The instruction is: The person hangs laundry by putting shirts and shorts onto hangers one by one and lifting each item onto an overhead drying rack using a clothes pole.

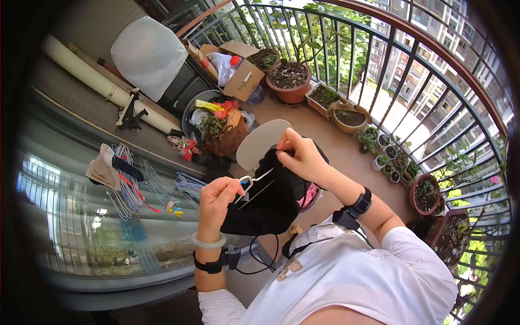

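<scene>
My left hand (218,201) is closed around the top of a white clothes hanger (264,174), near its hook. The hanger's arms run toward a black garment (254,208), which hangs in loose folds between my hands. My right hand (299,157) pinches the upper edge of this cloth between thumb and fingers. Part of the hanger is hidden by the garment. Just behind the cloth lies a flat beige oval surface (262,145). Some pink fabric (309,196) shows in a container to the right of the garment, partly covered.
Several hangers (129,184) hang at the left by the glass, with a beige and dark cloth item. A bin (189,111) with plants and wrappers stands ahead, near a cardboard box (245,80). Potted plants (290,76) line the balcony railing (374,59).
</scene>
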Available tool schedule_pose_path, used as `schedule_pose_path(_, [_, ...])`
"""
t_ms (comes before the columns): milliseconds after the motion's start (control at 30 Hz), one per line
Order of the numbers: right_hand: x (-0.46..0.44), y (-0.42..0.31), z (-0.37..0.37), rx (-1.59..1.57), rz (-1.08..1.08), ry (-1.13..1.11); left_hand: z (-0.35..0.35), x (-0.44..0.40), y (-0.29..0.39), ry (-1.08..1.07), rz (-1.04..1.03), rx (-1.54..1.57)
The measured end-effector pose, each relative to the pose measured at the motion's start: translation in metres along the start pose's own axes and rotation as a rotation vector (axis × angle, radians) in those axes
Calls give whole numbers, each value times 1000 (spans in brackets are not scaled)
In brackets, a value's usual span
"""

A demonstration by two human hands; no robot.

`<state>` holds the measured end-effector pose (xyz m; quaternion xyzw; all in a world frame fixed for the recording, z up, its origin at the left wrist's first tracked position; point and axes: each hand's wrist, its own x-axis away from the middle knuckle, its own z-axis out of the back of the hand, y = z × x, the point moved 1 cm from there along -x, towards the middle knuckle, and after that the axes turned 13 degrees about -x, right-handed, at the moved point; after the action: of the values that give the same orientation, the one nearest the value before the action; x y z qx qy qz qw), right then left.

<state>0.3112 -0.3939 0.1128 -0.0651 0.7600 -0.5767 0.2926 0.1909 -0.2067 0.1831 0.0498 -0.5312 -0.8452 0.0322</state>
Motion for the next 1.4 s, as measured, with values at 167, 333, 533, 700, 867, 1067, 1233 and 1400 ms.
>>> schedule_pose_path(167, [-11,10,-6,332,111,-84,-23,-2,-9,-61,8,3])
schedule_pose_path(333, [13,-17,42,157,4,-35,12,-19,-26,212,-4,548])
schedule_pose_path(533, [89,19,135,-59,-431,0,34,-23,-19,235,-66,598])
schedule_pose_path(700, [127,65,125,178,-800,-262,36,-36,-6,167,-83,491])
schedule_pose_path(867, [38,3,62,442,77,-221,27,-46,13,55,-97,271])
schedule_pose_path(1067, [-58,-44,-36,572,338,-515,19,-51,24,-32,-137,253])
schedule_pose_path(1233, [-84,-11,-54,532,337,-748,31,-43,15,-2,-185,69])
schedule_pose_path(1400, [-94,-5,-44,475,308,-589,53,-19,7,649,-536,-858])
